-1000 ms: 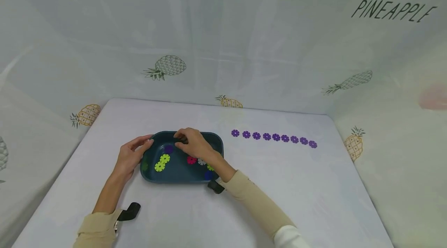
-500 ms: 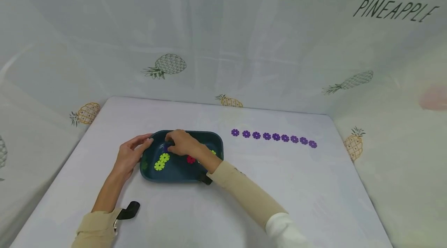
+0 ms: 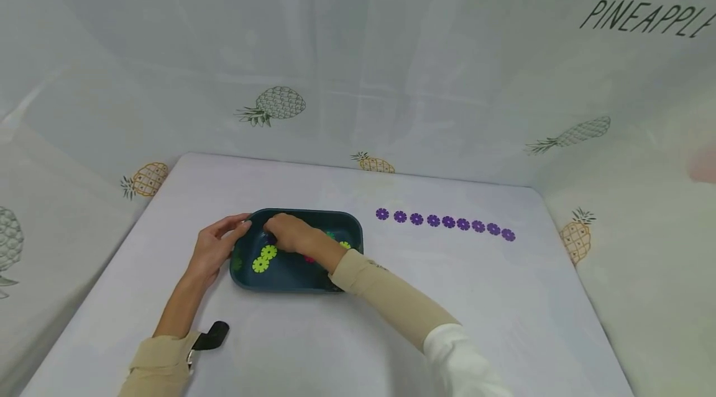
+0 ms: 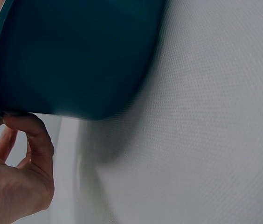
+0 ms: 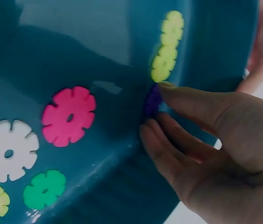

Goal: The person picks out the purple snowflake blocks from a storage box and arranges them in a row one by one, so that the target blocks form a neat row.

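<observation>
A dark teal plastic tray (image 3: pixel 285 279) sits on the table. At its left end my left hand (image 3: pixel 211 251) grips the rim; the left wrist view shows a bent finger (image 4: pixel 36 135) against the tray's outer wall. My right hand (image 3: pixel 296 237) reaches into the tray's far left part. Its thumb and fingertips pinch the edges of a purple flower-shaped disc (image 5: pixel 153 101), partly hidden by them. Two yellow discs (image 5: pixel 167 49) lie touching just beside it. Pink (image 5: pixel 69 116), white (image 5: pixel 9 150) and green (image 5: pixel 44 189) discs also lie in the tray.
A row of several purple discs (image 3: pixel 433 221) runs across the white table (image 3: pixel 447 297) to the right of the tray. A curtain with a pineapple print (image 3: pixel 358 74) hangs behind the table. A black wrist camera (image 3: pixel 211 335) sticks out from the left sleeve.
My right hand has moved left inside the tray and come down to the purple disc, where its fingers closed. My left hand stays at the rim. The head view has shifted slightly.
</observation>
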`<state>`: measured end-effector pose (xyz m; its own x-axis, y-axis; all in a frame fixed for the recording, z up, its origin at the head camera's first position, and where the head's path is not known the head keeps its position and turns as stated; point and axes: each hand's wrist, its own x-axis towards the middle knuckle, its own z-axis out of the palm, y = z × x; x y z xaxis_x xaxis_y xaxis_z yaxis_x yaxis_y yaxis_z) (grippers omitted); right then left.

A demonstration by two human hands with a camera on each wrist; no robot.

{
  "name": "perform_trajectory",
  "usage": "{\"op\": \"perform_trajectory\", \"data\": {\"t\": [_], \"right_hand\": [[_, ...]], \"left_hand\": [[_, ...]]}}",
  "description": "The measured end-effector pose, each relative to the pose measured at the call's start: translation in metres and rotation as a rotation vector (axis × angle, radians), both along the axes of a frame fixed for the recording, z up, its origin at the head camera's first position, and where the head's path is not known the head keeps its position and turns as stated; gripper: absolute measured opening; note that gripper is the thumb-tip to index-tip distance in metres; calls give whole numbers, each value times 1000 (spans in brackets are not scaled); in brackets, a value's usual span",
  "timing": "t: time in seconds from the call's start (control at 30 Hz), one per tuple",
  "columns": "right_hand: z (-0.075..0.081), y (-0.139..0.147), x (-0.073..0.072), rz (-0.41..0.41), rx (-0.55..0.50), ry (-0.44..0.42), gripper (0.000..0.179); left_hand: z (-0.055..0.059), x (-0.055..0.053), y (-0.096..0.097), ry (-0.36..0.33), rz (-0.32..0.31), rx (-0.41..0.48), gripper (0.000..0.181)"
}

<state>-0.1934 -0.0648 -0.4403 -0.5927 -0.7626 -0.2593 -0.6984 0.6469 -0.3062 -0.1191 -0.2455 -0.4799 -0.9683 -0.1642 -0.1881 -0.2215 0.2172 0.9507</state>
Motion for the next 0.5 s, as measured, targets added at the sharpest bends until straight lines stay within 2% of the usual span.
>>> {"op": "perform_trajectory", "data": {"t": [0.1, 0.2, 0.3, 0.5], "right_hand": [[-2, 0, 2, 34, 19, 70, 28], [-3, 0, 3, 57, 9, 94, 27], [-4, 2, 2, 60, 0, 81, 26], [-1, 8, -3, 48, -108, 5, 13]], "left_hand": [[0, -1, 1, 0, -4, 0, 62], [0, -1, 1, -2, -2, -5, 62], [0, -1, 2, -9, -2, -11, 62], [0, 0, 1, -21, 3, -21, 63]]}}
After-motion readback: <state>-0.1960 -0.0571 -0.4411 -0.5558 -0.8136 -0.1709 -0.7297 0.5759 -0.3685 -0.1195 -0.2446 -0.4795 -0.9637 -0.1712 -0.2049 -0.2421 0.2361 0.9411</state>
